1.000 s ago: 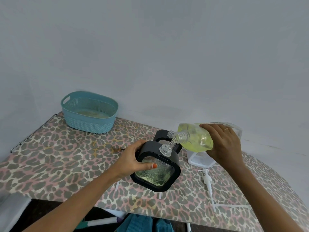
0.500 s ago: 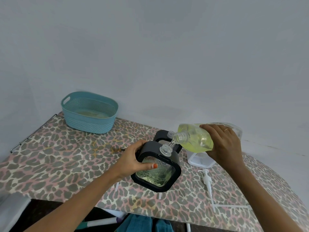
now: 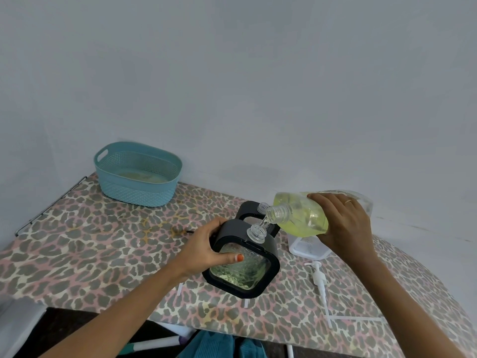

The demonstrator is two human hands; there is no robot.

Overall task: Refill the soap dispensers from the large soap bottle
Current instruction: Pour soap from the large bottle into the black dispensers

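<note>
Nothing shifted: right fingers [image 3: 327, 202] grip the soap bottle [image 3: 302, 215] at three o'clock, left fingers [image 3: 224, 258] the dispenser [image 3: 242, 272]; mouth drift could spill soap.

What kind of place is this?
Probably a home work corner: a table under leopard-print cloth against a plain grey wall, with a teal perforated plastic basket on it.

Teal basket [image 3: 134, 192] on leopard-print tabletop [image 3: 77, 249], far left corner; white plastic tub [image 3: 307, 250] toward right.

Soft even daylight, faint shadows, sharp focus, wide-angle edge bending
</note>
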